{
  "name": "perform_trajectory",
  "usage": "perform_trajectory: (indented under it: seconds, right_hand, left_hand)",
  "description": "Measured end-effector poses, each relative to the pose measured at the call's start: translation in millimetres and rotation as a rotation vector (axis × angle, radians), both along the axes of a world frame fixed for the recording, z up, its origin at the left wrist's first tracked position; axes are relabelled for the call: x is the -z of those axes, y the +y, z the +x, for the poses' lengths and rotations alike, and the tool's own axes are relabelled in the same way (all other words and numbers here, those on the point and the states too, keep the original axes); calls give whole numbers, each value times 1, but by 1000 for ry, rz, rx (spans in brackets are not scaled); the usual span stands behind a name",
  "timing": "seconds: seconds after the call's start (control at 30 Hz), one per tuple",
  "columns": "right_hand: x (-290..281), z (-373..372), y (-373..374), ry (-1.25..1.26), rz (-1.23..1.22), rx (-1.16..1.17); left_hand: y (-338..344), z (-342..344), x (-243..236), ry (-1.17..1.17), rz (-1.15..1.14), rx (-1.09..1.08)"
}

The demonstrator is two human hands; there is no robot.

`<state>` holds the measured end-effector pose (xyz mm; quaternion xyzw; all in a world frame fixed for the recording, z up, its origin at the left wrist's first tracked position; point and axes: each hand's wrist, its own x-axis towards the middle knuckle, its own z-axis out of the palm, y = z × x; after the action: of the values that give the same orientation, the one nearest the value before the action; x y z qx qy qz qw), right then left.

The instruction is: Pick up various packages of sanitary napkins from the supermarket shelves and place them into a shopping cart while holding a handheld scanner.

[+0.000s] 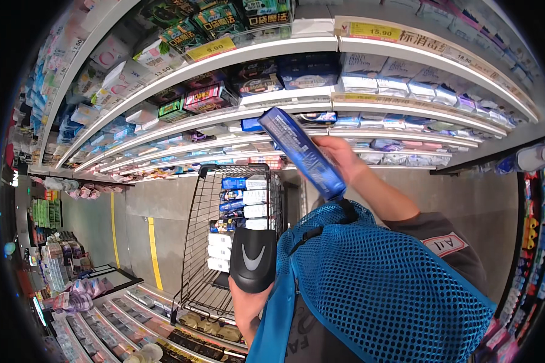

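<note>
A long blue package (pixel 301 152) with pale printing is gripped in my right hand (pixel 339 154), tilted in front of the lower shelves. My left hand (pixel 248 302) is low at the centre, beneath a black moulded object (pixel 252 257) with a grey curved mark; its fingers are hidden. Beside it, a black wire shopping cart (pixel 188 242) holds several blue, dark and white packs (pixel 236 202). A blue mesh bag or vest (pixel 393 278) with black straps covers much of the lower right.
Long white shelves (pixel 406 91) packed with boxed and bagged goods curve across the top. A lower display (pixel 115 314) lies at the bottom left, stacked goods (pixel 66 260) stand farther left, and another stocked rack (pixel 527 242) is at the right. Yellow floor lines (pixel 153 248) run left of the cart.
</note>
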<state>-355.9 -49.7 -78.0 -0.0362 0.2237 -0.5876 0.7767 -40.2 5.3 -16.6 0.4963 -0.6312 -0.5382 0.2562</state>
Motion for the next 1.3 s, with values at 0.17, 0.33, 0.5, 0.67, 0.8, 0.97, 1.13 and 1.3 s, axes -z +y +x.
perform_trajectory:
  seconds: [0.17, 0.33, 0.5, 0.67, 0.8, 0.97, 1.13, 1.3]
  right_hand:
    - [42, 36, -7, -341, -429, -237]
    - [52, 51, -15, -660, -542, -475]
    - [41, 69, -16, -516, -412, -497]
    - [30, 84, -19, -240, -86, -443]
    - [55, 89, -30, -628, -355, -582]
    - [69, 87, -26, -509, -262, -520]
    - [83, 85, -21, -350, -135, -471]
    - [99, 84, -5, -179, -44, -528]
  left_hand:
    - [6, -3, -11, 66, -40, 77]
    - [4, -3, -15, 95, -54, 96]
    - [-3, -10, -15, 71, -113, 237]
    - [-17, -29, -6, 29, -2, 229]
    - [-21, -40, -17, 144, -78, 258]
    - [-40, -28, -25, -350, -383, 428]
    - [-49, -36, -46, -678, -444, 644]
    - [-52, -29, -34, -643, -356, 723]
